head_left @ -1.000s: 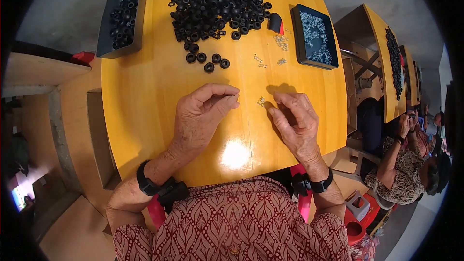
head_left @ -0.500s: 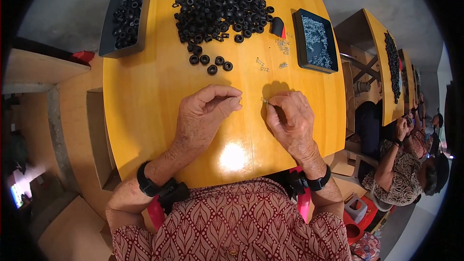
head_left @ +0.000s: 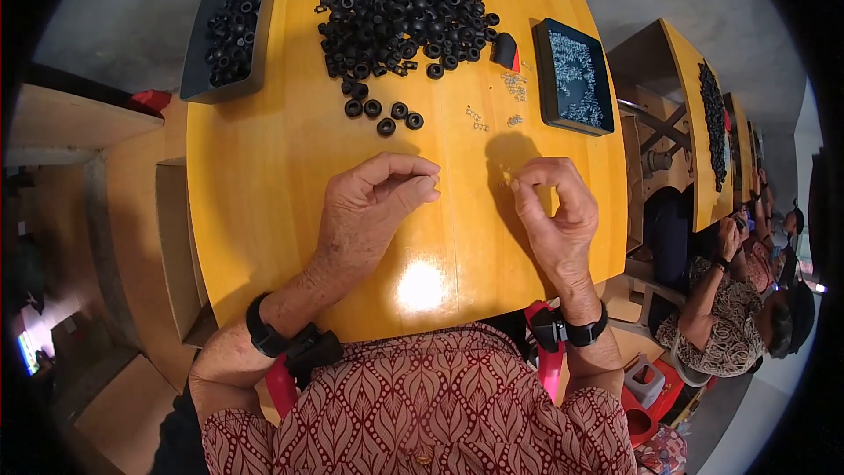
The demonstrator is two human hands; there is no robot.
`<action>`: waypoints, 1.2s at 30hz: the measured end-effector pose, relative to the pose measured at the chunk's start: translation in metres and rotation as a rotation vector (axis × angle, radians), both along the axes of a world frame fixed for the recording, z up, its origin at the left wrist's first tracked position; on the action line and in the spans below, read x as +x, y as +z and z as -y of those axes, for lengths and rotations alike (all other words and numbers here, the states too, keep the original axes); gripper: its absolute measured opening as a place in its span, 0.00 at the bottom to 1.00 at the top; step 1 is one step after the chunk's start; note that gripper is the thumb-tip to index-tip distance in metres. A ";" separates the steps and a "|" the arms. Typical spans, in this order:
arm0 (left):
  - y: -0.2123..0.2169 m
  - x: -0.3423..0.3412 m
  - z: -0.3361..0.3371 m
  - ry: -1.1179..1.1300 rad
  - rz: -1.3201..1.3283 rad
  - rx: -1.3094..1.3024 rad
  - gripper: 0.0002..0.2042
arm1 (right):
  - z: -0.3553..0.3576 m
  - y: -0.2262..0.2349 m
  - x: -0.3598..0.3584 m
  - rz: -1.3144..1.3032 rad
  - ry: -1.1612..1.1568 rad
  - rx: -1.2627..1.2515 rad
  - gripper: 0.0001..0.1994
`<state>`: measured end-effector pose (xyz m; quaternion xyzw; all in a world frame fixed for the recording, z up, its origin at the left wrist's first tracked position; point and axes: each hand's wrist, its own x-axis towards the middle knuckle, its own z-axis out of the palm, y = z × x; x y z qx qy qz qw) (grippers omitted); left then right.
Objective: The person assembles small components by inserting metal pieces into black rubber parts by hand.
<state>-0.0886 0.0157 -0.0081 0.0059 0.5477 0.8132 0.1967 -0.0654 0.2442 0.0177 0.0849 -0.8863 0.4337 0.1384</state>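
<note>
Over the near half of the yellow table (head_left: 264, 237), my left hand (head_left: 374, 207) is closed in a pinch, thumb against fingers. Whatever it may hold is hidden. To its right, my right hand (head_left: 560, 215) pinches a tiny shiny piece (head_left: 506, 178) at thumb and fingertip, raised over its own shadow; its exact kind is too small to tell. Beyond my hands lie several loose black ring-shaped parts (head_left: 386, 127) in front of a big heap of black parts (head_left: 396, 18). Small clear or silvery pieces (head_left: 514, 86) are scattered right of the heap.
A grey bin (head_left: 195, 70) with black round parts stands at the far left. A dark tray (head_left: 550, 105) of tiny shiny pieces is at the right. Near it lies a black-and-red object (head_left: 505, 51). Another person (head_left: 716, 299) sits at a neighbouring table on the right.
My right hand has moved right and turned, lifting the tiny piece off the tabletop, with its shadow now apart. My left hand has stayed where it was.
</note>
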 end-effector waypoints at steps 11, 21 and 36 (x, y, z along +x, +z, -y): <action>0.011 0.001 0.001 -0.141 0.296 0.191 0.12 | -0.001 -0.005 0.010 0.253 -0.014 -0.617 0.07; 0.011 0.004 -0.003 -0.199 0.483 0.359 0.10 | 0.023 0.005 0.012 0.091 0.206 -0.351 0.08; 0.004 0.011 -0.006 -0.195 0.383 0.317 0.11 | 0.035 0.011 0.014 -0.065 0.190 -0.035 0.10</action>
